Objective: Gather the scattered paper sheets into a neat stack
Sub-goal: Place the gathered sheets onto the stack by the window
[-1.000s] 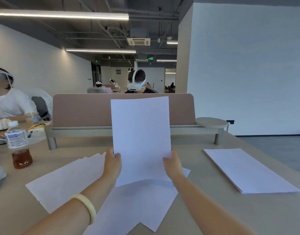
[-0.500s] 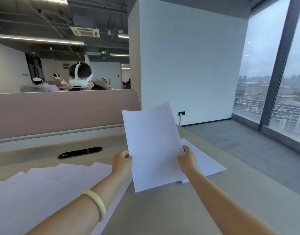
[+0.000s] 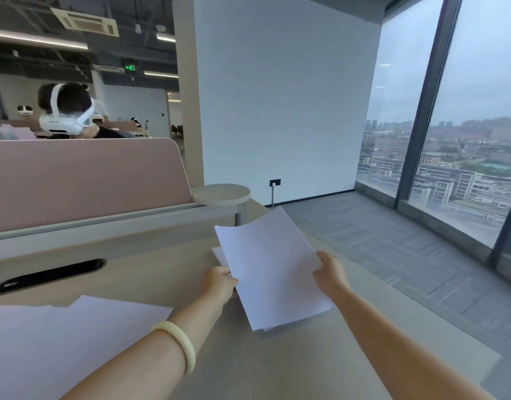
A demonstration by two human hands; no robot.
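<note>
Both arms are reaching forward over the desk (image 3: 277, 368), each hand gripping one side of a single white sheet (image 3: 273, 269). The left hand (image 3: 219, 282) is pinching the sheet's left edge, fingers curled under and thumb on top; a pale bracelet (image 3: 179, 345) is sitting on that wrist. The right hand (image 3: 330, 274) is pinching the right edge the same way, with the thumb lying on the paper. The sheet is lying nearly flat, its far end lifting and curling slightly, right over the stack (image 3: 218, 252) at the desk's right side. Only a far-left corner and a sliver of the stack's near edge are showing beneath it, and whether the sheet is touching the stack cannot be told.

More loose sheets (image 3: 60, 336) are lying overlapped on the near left of the desk, well apart from the stack. A dark cable slot (image 3: 50, 274) is cutting into the desk farther back, a pink partition (image 3: 81, 180) is running along the far edge, and a small round shelf (image 3: 221, 193) is sitting at its right end. A person wearing a white headset (image 3: 65, 118) is sitting beyond it. A white wall (image 3: 277, 96) is standing ahead, with grey floor (image 3: 392, 255) and a tall window (image 3: 465, 145) on the right.
</note>
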